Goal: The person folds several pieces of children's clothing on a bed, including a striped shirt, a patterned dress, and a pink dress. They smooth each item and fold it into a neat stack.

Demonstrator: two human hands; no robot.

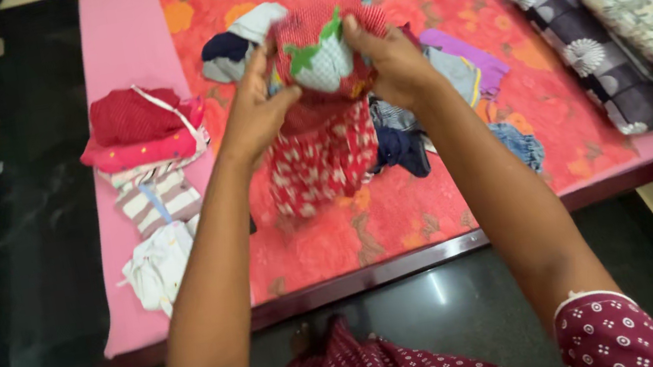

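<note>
Red dotted garment [317,137] | gripped by left hand [256,112], right hand [392,59]

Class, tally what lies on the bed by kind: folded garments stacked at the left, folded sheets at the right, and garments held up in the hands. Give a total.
Folded garments in the left stack: 4
Folded sheets at the right: 2
Red dress held by left hand and right hand: 1
Total: 7

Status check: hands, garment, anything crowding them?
Left hand and right hand both gripping red patterned garment, lifted. Loose clothes pile underneath.
</note>
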